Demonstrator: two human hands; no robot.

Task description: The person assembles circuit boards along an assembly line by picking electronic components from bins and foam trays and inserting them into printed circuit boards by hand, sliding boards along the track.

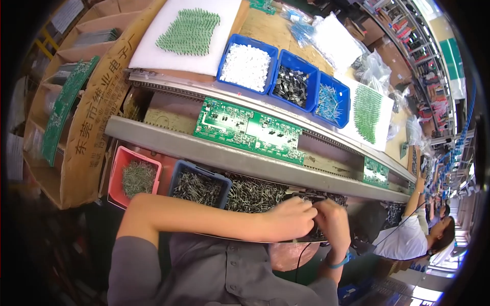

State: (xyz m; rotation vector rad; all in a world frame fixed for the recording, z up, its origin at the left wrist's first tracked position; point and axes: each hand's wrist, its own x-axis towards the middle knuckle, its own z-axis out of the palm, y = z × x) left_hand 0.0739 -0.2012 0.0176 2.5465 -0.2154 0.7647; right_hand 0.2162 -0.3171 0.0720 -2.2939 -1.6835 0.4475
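Note:
My left hand (293, 218) reaches across in front of me with its fingers curled. Close beside it, my right hand (333, 220) is bent down at the wrist, its fingers drawn together. Both hover at the right end of a heap of small dark parts with wire leads (255, 195). Whatever the fingertips pinch is too small or hidden to make out. Beyond my hands, a green circuit board (249, 133) with black and white parts lies on the conveyor rails (219, 159), touched by neither hand.
Near my left forearm stand a red bin (115, 176) and a dark blue bin (227, 186) of leaded parts. Across the rails are blue bins (278, 76) and foam sheets (148, 48). A cardboard rack (94, 127) stands left; another person (403, 239) works at right beside a second board (375, 172).

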